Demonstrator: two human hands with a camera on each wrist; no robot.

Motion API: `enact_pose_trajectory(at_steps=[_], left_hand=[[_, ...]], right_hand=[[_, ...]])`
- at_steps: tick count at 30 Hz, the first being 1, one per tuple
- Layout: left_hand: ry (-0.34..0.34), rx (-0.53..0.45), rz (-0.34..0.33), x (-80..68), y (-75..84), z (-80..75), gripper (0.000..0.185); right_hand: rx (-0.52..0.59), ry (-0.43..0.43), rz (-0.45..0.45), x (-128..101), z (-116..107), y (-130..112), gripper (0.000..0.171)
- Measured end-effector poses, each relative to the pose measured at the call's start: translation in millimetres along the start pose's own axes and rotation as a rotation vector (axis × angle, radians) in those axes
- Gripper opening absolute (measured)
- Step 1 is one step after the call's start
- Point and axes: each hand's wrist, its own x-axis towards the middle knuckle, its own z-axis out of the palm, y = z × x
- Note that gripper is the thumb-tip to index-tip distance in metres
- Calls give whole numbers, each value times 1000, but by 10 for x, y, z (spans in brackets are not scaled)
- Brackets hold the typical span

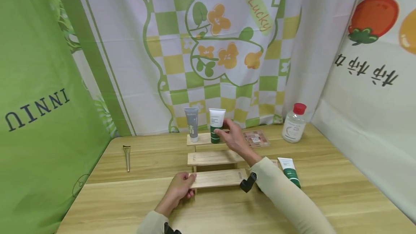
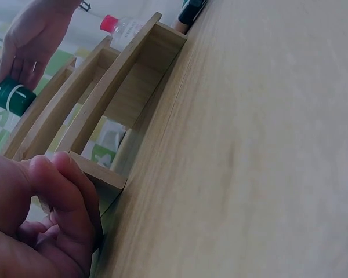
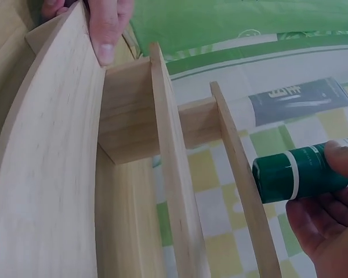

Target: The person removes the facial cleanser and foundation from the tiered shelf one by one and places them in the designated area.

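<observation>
Tube (image 1: 216,125), green-and-white, held upright at the top step (image 1: 203,139) of a wooden rack (image 1: 212,158).
Right hand (image 1: 234,138) pinches it between thumb and fingers beside a grey tube (image 1: 192,122); whether it touches wood I can't tell. Left hand (image 1: 178,187) grips the left end of the bottom step (image 1: 219,178).

Three tubes (image 1: 289,172) and one stand (image 1: 211,157) are counted.
One grey tube (image 1: 192,122) and two green-and-white tubes (image 1: 217,118) are seen, and three tiers (image 1: 217,178) are counted on the stand. One bottle (image 1: 294,128), one brush (image 1: 127,161), one palette (image 1: 256,138) and one table (image 1: 227,212) are shown. One left hand (image 1: 178,187) and one right hand (image 1: 234,137) are seen; two wrist cameras (image 1: 248,182) are worn.
</observation>
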Motion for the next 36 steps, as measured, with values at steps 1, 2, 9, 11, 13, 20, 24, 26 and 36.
enact_pose_trajectory(at_steps=[1,2,9,11,13,20,24,26,36], left_hand=[[1,-1,0,1,0,2,32],[4,-1,0,2,-1,6,32],[0,3,-10,22,-18,34,32],[2,6,-14,22,-14,36,31],[6,8,-15,21,-7,33,31],[3,12,-11,17,8,10,31],[-7,10,-15,19,-1,1,31],[-7,11,-19,23,-5,-2,31],[6,11,-17,-4,19,9,31]], right_hand=[[10,2,-1,-15,-23,8,35],[15,9,-4,-32,-50,17,35],[-5,69,11,-281,-322,102,34],[-17,86,10,-363,-407,147,33],[-12,97,17,-441,-495,187,31],[-87,106,114,-756,-829,246,36],[-159,125,149,-922,-1011,292,35],[-188,134,153,-984,-1098,324,33],[-307,163,255,-1260,-1519,494,38]])
